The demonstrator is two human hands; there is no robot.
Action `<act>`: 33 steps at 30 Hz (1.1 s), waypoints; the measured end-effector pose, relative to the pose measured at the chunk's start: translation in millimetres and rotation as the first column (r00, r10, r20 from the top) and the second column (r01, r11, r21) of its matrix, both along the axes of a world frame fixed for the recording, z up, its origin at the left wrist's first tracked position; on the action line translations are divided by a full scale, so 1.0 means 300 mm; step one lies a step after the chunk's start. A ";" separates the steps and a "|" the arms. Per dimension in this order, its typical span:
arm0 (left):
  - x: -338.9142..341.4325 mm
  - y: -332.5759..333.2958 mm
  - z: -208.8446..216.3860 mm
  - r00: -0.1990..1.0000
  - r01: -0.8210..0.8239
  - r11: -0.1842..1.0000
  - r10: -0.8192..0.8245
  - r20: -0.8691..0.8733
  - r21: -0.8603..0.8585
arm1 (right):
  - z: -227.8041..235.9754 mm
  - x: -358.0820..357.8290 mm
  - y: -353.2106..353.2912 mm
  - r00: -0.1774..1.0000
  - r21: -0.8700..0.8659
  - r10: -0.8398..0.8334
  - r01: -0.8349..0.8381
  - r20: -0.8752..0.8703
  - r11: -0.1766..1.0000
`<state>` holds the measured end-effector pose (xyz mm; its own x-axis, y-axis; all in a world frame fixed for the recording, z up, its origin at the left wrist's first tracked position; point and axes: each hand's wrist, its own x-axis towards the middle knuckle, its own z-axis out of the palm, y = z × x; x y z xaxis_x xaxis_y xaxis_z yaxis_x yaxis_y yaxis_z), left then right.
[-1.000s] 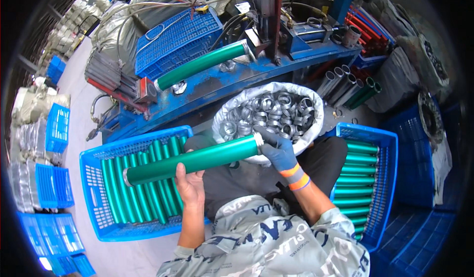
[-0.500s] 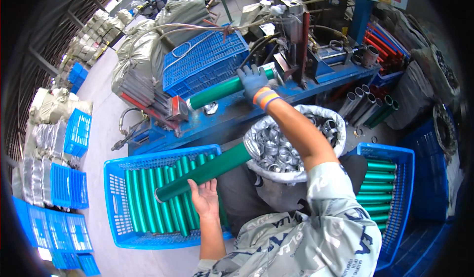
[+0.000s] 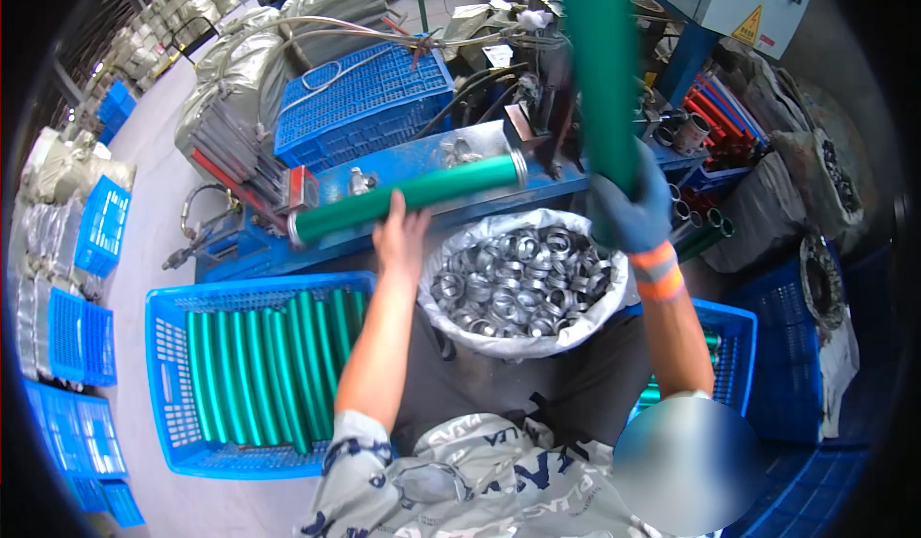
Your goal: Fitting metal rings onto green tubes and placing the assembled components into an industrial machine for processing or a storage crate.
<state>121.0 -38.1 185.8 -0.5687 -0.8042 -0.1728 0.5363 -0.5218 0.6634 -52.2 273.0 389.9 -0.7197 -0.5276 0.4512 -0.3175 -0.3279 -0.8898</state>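
My bare left hand [image 3: 398, 240] grips a green tube [image 3: 413, 197] from its near side, with fingertips on its middle. The tube lies slantwise before the blue bench [image 3: 259, 260], a silvery ring at its right end and a pale rim at its left. In a blue glove with an orange cuff, my right hand [image 3: 631, 202] is closed around the lower end of another green tube [image 3: 604, 68]. That tube stands nearly upright, blurred, its top beyond the picture. Between my forearms sits a white-lined tub [image 3: 480, 346] of metal rings [image 3: 513, 284].
At left a blue crate [image 3: 173, 442] holds several green tubes; another blue crate [image 3: 734, 322] stands at right, partly behind my arm. Beyond the bench are stacked blue crates [image 3: 360, 101] and hoses. A control box [image 3: 758, 5] hangs at upper right, above red and blue pipes [image 3: 720, 111].
My left hand has carried its tube up from above the left crate to the bench. My right hand has drawn the other tube off the bench fixture, swinging it right and upright.
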 end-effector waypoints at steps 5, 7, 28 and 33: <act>-0.324 -0.308 -0.089 0.995 -0.078 0.995 0.073 0.070 0.065 | -0.210 0.110 0.557 0.973 -0.045 -0.220 0.224 0.076 0.974; -0.363 -0.390 -0.130 0.990 -0.096 0.989 0.083 0.110 0.116 | -0.274 0.181 0.709 0.956 -0.017 -0.261 0.265 0.136 0.964; 0.179 -0.425 -0.458 0.861 0.251 0.478 0.287 0.420 -0.842 | -0.806 0.356 1.590 0.458 0.442 -0.847 0.723 0.269 0.531; 0.981 -0.617 -0.453 0.717 -0.027 0.809 0.424 0.553 -0.587 | -1.239 0.344 1.719 0.155 0.783 -0.975 0.622 -0.158 -0.029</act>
